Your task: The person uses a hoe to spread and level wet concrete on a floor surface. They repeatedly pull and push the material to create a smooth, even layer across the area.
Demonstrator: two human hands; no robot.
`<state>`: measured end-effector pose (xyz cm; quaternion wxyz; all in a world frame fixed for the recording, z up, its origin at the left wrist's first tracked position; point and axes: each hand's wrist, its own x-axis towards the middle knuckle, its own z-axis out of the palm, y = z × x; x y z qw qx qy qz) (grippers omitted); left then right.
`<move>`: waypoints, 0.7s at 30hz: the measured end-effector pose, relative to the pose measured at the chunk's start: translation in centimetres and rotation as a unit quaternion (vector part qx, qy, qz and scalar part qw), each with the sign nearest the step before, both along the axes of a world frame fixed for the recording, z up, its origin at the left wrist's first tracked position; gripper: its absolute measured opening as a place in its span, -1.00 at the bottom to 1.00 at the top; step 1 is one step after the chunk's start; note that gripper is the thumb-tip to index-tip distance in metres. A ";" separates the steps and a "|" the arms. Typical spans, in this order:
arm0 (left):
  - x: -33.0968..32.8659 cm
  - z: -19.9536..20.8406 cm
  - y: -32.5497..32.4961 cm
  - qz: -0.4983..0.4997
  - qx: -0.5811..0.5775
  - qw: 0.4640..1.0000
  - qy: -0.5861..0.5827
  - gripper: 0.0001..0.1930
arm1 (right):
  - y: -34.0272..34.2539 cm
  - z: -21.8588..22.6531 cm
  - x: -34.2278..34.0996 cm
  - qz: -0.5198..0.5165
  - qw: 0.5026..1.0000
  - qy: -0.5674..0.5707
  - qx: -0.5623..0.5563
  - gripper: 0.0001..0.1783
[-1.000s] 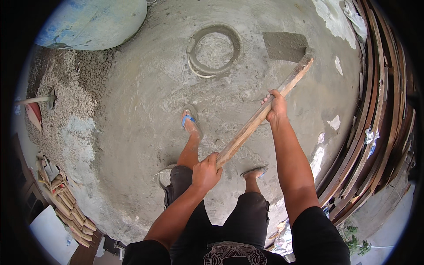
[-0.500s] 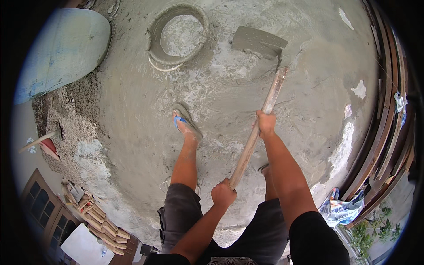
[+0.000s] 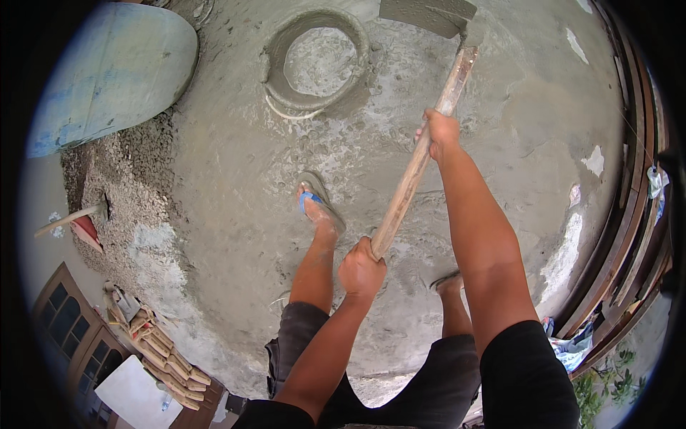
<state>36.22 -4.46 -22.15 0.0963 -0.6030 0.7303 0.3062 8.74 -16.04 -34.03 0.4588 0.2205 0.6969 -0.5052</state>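
Both of my hands grip the wooden handle of a hoe, which slants up and to the right away from me. My left hand is wrapped round the near end of the handle. Further up the shaft, my right hand is closed round it below the head. The wide grey blade is at the far edge of the view, partly cut off, smeared with wet mortar. Left of it, a mortar-coated round bucket with a pale handle stands on the wet cement ground.
A large bluish rounded container lies at the far left beside a gravel heap, where another wooden-handled tool rests. Long wooden planks line the right side. Chairs and a white table stand at lower left.
My hands and the hoe have moved forward, away from my body, and the blade has gone further toward the top edge. The view has also shifted slightly.
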 end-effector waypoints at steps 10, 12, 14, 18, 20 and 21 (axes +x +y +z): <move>1.8 5.2 6.4 0.034 0.255 0.962 -0.087 -0.69 | 6.1 0.2 6.0 0.130 0.975 0.005 0.178 -0.66; 2.6 6.2 9.2 0.039 0.258 0.961 -0.094 -0.70 | 8.6 0.6 6.9 0.138 0.973 -0.003 0.185 -0.66; 3.5 6.9 12.3 0.043 0.263 0.958 -0.105 -0.70 | 11.3 0.7 8.4 0.171 0.965 0.035 0.198 -0.63; 5.6 8.2 20.3 0.079 0.279 0.948 -0.132 -0.71 | 18.0 1.1 12.0 0.230 0.950 0.018 0.209 -0.61; 6.4 9.2 24.4 0.080 0.286 0.940 -0.167 -0.70 | 21.6 2.3 13.9 0.233 0.950 0.003 0.207 -0.50; 6.8 9.8 26.1 0.104 0.277 0.944 -0.149 -0.69 | 23.8 3.6 14.6 0.222 0.958 0.002 0.182 -0.49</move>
